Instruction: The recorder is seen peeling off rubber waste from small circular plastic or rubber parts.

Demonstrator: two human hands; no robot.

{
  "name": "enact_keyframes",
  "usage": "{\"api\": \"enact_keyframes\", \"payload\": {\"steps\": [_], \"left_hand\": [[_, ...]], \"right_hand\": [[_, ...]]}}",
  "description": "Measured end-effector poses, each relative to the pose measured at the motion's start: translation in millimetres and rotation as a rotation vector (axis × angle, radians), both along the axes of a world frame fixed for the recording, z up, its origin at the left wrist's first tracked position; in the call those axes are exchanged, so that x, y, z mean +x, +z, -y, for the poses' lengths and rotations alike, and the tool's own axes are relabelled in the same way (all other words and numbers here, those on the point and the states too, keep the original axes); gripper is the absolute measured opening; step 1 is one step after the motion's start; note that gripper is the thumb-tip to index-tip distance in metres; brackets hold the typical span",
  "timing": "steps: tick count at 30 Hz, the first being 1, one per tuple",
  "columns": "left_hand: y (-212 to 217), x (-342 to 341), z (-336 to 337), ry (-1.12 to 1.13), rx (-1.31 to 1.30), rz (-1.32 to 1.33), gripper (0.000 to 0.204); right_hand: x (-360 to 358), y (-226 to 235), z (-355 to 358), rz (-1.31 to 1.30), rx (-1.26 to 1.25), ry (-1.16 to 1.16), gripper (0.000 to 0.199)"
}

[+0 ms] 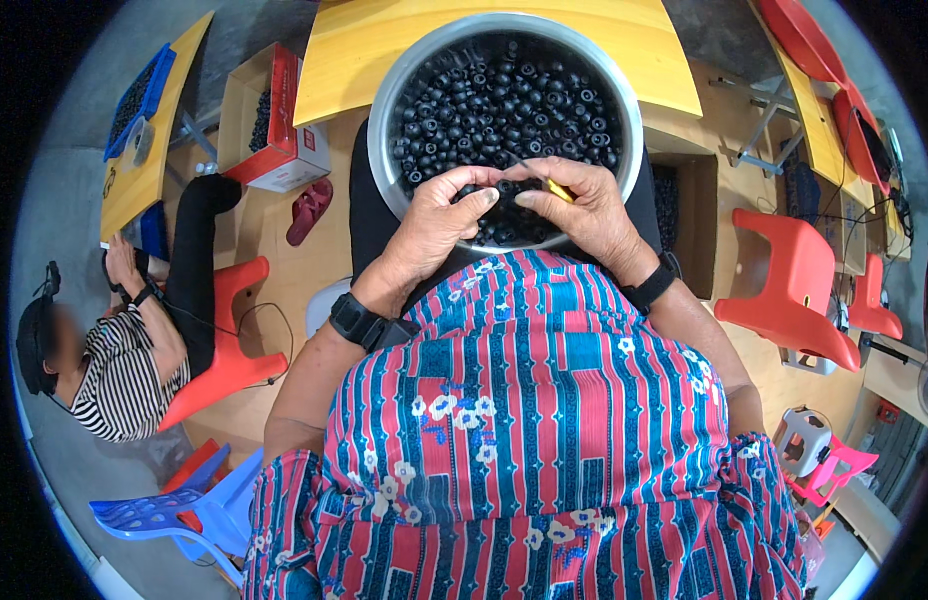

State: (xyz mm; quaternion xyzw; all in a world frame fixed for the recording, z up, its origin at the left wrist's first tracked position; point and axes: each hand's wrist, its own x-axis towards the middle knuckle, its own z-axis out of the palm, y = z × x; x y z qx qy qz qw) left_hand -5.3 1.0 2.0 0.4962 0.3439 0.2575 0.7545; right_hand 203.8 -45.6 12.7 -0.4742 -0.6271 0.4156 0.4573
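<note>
A large metal basin [384, 150] filled with small round black parts [504, 100], several with a hole in the top, is in front of my torso. Over its near side, my left hand [439, 225] has thumb and forefinger pinched at a small black part, mostly hidden by the fingers. My right hand [589, 205] closes around a slim tool with a yellow handle [560, 190] and a thin metal blade, like a small knife. Its blade points up and left over the parts. The fingertips of both hands nearly meet.
A yellow table [349, 60] stands beyond the basin. On the left, a seated person [124, 370] works at another table near a red-and-white carton [284, 150]. A red stool [789, 285] and an open cardboard box [696, 215] are on the right.
</note>
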Motion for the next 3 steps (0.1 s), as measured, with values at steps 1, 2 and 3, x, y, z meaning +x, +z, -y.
{"api": "enact_keyframes", "payload": {"steps": [1, 2, 3], "left_hand": [[-1.3, 0.3, 0.3, 0.000, -0.067, 0.051, 0.027], [-2.8, 0.9, -0.1, -0.018, -0.072, 0.079, 0.029], [-3.8, 0.1, -0.2, -0.032, -0.076, 0.105, 0.032]], "right_hand": [[0.1, 0.1, 0.2, 0.002, 0.000, -0.001, 0.028], [0.2, 2.2, 0.8, 0.011, -0.042, 0.014, 0.028], [-0.8, 7.5, 1.4, 0.018, -0.083, 0.033, 0.027]]}}
